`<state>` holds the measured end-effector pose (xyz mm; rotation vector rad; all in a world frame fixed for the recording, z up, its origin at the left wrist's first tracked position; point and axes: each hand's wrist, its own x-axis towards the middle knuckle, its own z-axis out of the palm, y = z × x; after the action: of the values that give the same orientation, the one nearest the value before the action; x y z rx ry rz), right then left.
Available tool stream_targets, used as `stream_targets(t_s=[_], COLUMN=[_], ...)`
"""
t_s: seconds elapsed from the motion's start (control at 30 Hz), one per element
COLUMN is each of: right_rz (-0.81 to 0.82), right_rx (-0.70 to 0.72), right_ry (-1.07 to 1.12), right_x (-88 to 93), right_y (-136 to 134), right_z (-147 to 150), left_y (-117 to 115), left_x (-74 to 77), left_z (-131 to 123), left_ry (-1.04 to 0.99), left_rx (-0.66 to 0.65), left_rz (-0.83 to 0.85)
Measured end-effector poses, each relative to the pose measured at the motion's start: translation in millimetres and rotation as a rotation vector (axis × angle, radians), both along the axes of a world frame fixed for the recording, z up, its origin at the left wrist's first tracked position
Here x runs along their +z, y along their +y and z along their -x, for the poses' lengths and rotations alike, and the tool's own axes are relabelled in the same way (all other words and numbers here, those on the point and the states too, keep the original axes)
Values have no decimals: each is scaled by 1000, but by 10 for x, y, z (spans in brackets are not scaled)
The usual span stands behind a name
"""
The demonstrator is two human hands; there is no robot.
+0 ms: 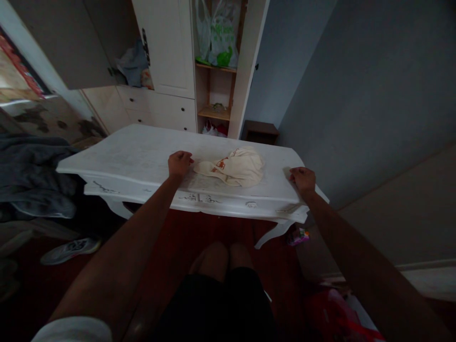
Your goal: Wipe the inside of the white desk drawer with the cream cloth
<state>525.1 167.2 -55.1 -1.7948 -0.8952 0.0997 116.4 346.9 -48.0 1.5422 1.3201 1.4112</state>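
Note:
A crumpled cream cloth item (244,167) with a reddish-brown print lies on the white desk (142,149). Its folds hide what kind of item it is. Just off its narrow left end, my left hand (180,164) rests at the tabletop with fingers curled in, and I see nothing in them. Toward the desk's right end, apart from the cloth, my right hand (302,179) is also closed in a loose curl with nothing visible inside.
Behind the desk stands a white wardrobe (174,47) with open doors and plastic bags (223,35) on a shelf. Grey clothing (32,171) is heaped at left, above a shoe (71,250). A grey wall (374,95) borders the right, with a red bag (331,313) on the floor.

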Motion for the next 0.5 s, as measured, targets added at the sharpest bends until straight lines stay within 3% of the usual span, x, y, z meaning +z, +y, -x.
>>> stream_targets(t_s=[0.5], right_rz=[12], right_rx=[-17], right_ry=[15], right_x=[13], right_y=[-2], right_z=[22], left_y=[-39], left_x=[34], left_z=[-8], left_ry=[-32], left_rx=[-10], left_rz=[-12])
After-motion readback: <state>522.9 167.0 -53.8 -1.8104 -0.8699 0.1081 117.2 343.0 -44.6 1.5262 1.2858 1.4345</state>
